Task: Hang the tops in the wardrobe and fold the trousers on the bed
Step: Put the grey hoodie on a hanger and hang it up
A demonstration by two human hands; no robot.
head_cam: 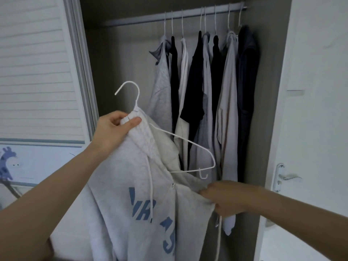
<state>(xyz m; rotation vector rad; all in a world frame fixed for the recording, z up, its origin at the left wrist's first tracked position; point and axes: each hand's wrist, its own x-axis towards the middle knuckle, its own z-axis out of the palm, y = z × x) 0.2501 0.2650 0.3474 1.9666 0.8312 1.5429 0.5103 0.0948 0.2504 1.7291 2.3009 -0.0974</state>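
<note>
Here, left hand pinches grey hoodie at white hanger | right hand grips hoodie's shoulder | wardrobe rail holds hung tops

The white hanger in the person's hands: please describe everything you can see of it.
The white hanger looks like thin coated wire, with an open hook on top and a small hook under its right end. It is tilted, right end low, in front of the open wardrobe, not on the rail. Its left shoulder is hidden inside the grey hoodie; the right arm is bare. The left hand pinches the fabric at its neck; the right hand grips the hoodie lower down.
</note>
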